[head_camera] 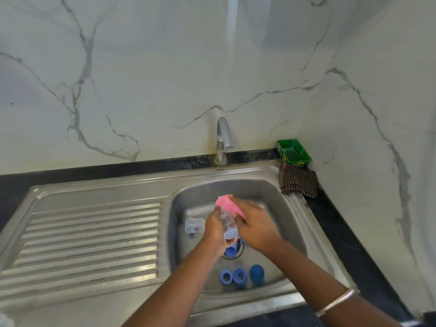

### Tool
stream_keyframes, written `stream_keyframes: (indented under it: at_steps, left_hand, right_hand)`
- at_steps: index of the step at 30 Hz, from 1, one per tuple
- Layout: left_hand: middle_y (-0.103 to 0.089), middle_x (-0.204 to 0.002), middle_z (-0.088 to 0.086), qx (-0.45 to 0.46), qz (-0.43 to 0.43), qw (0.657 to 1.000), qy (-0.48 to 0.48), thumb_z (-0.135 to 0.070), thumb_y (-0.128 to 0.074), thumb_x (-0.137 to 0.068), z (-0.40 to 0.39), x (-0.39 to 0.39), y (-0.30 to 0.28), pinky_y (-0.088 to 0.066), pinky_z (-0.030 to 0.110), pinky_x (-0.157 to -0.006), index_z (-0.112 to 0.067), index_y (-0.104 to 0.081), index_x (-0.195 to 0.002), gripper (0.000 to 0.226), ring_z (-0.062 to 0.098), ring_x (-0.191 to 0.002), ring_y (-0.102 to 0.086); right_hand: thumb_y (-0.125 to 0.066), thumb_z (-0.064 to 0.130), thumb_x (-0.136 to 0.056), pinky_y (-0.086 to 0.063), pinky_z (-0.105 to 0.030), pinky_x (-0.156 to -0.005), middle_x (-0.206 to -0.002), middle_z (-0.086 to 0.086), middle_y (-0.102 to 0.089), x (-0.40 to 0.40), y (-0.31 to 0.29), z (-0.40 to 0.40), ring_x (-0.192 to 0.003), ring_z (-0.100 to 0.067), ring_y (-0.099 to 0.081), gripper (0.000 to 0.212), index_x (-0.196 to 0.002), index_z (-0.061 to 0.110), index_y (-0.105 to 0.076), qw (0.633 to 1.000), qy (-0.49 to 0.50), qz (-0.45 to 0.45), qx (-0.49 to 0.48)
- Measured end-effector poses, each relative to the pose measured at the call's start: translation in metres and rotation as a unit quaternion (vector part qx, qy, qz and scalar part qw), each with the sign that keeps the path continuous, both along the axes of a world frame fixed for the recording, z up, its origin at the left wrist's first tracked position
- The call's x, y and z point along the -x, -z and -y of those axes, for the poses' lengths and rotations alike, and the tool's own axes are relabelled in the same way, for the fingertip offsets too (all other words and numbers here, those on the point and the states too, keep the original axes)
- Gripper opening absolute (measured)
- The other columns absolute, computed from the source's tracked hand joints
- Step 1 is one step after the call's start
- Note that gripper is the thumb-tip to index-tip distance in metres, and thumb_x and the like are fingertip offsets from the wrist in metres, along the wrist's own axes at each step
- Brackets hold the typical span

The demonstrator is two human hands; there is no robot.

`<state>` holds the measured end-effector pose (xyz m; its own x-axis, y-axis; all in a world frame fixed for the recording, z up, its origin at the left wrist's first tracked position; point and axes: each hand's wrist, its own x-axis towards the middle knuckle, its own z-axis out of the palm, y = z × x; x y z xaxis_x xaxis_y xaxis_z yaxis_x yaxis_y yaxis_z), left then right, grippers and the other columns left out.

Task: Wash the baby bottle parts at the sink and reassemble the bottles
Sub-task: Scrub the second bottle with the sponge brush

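Over the steel sink basin my left hand grips a clear baby bottle, tilted with its base toward me. My right hand holds a pink sponge against the bottle's far end. A second clear bottle lies on its side on the basin floor to the left. Two blue collar rings and a blue cap sit near the basin's front wall. Another blue part rests on the drain, partly hidden by my left wrist.
The tap stands behind the basin; no water is visible running. A ribbed draining board lies to the left. A green tray and a checked cloth sit at the back right corner by the marble wall.
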<state>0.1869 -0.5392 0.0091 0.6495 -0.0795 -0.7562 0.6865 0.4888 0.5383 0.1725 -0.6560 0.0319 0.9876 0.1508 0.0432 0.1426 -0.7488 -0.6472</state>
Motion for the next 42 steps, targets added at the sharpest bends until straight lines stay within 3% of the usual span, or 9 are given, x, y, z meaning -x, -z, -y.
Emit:
stream_keyframes:
  at_steps: [7, 13, 17, 19, 22, 25, 27, 34, 42]
  left_hand:
    - [-0.072, -0.069, 0.005, 0.046, -0.012, 0.999, -0.022, -0.051, -0.050, -0.098, -0.014, 0.005, 0.000, -0.051, 0.032, -0.062, -0.012, -0.067, -0.092, 0.043, 0.021, -0.061, -0.068]
    - [-0.069, -0.089, 0.012, 0.045, -0.009, 0.998, -0.041, -0.056, -0.040, -0.101, -0.033, 0.004, 0.004, -0.047, 0.040, -0.072, -0.008, -0.063, -0.110, 0.053, 0.028, -0.083, -0.063]
    - [-0.070, -0.078, 0.011, 0.047, 0.004, 0.999, -0.023, -0.048, -0.043, -0.100, -0.031, 0.016, 0.008, -0.048, 0.030, -0.061, -0.009, -0.066, -0.095, 0.046, 0.024, -0.066, -0.064]
    - [-0.072, -0.074, 0.010, 0.042, 0.011, 0.999, -0.011, -0.041, -0.047, -0.096, -0.028, 0.025, 0.010, -0.046, 0.025, -0.053, -0.010, -0.067, -0.090, 0.037, 0.022, -0.058, -0.064]
    - [-0.072, -0.077, 0.010, 0.055, 0.014, 0.998, -0.026, -0.043, -0.054, -0.090, -0.028, 0.030, 0.006, -0.047, 0.028, -0.062, -0.011, -0.067, -0.094, 0.035, 0.024, -0.067, -0.064]
    - [-0.071, -0.094, 0.012, 0.100, 0.024, 0.993, -0.059, -0.048, -0.057, -0.088, -0.038, 0.020, 0.000, -0.046, 0.034, -0.078, -0.012, -0.067, -0.108, 0.042, 0.026, -0.082, -0.063]
    - [-0.068, -0.086, 0.010, 0.138, 0.033, 0.986, -0.088, -0.050, -0.056, -0.089, -0.046, 0.011, -0.003, -0.048, 0.032, -0.071, -0.011, -0.065, -0.106, 0.043, 0.025, -0.076, -0.062]
    - [-0.058, -0.075, 0.009, 0.186, 0.048, 0.979, -0.067, -0.047, -0.046, -0.095, -0.061, 0.006, -0.001, -0.044, 0.032, -0.062, -0.010, -0.061, -0.088, 0.041, 0.021, -0.066, -0.055]
    - [-0.073, -0.080, 0.007, 0.098, 0.051, 0.993, 0.047, -0.040, -0.039, -0.096, -0.055, 0.016, 0.007, -0.052, 0.035, -0.073, -0.013, -0.068, -0.096, 0.039, 0.023, -0.073, -0.069]
  right_hand:
    - [-0.047, 0.018, -0.098, -0.041, -0.026, -0.072, -0.103, 0.003, -0.050, 0.027, 0.000, -0.018, -0.091, -0.022, -0.058, 0.055, -0.149, 0.037, -0.039, 0.998, -0.031, -0.003, 0.062]
    - [-0.049, 0.025, -0.092, -0.052, -0.038, -0.059, -0.101, 0.011, -0.050, 0.056, 0.011, -0.016, -0.076, -0.020, -0.059, 0.058, -0.145, 0.045, -0.040, 0.994, -0.071, 0.032, 0.075]
    - [-0.056, 0.015, -0.092, -0.052, -0.038, -0.066, -0.092, 0.007, -0.050, 0.047, 0.008, -0.018, -0.075, -0.019, -0.057, 0.056, -0.144, 0.033, -0.050, 0.999, -0.016, 0.036, 0.036]
    - [-0.056, 0.013, -0.095, -0.047, -0.029, -0.073, -0.091, 0.003, -0.051, 0.033, 0.003, -0.023, -0.079, -0.016, -0.054, 0.053, -0.145, 0.030, -0.050, 0.999, 0.009, 0.032, 0.024]
    - [-0.053, 0.016, -0.098, -0.035, -0.016, -0.070, -0.093, 0.000, -0.059, 0.018, -0.005, -0.031, -0.082, -0.012, -0.053, 0.049, -0.144, 0.032, -0.050, 1.000, 0.010, 0.012, 0.023]
    - [-0.052, 0.018, -0.099, -0.045, -0.023, -0.077, -0.104, -0.004, -0.068, 0.022, -0.010, -0.034, -0.091, -0.017, -0.062, 0.047, -0.143, 0.034, -0.051, 1.000, -0.013, -0.003, 0.007]
    - [-0.055, 0.018, -0.098, -0.049, -0.028, -0.083, -0.104, -0.003, -0.068, 0.031, -0.009, -0.035, -0.093, -0.018, -0.063, 0.046, -0.142, 0.033, -0.053, 0.999, -0.038, 0.004, -0.007]
    - [-0.061, 0.021, -0.093, -0.050, -0.032, -0.069, -0.091, 0.012, -0.055, 0.050, -0.001, -0.030, -0.082, -0.014, -0.059, 0.051, -0.139, 0.043, -0.054, 0.998, -0.059, 0.032, 0.020]
    - [-0.050, 0.026, -0.097, -0.042, -0.027, -0.063, -0.091, 0.018, -0.045, 0.033, -0.007, -0.043, -0.080, -0.010, -0.055, 0.054, -0.144, 0.051, -0.040, 0.998, 0.009, 0.042, 0.043]
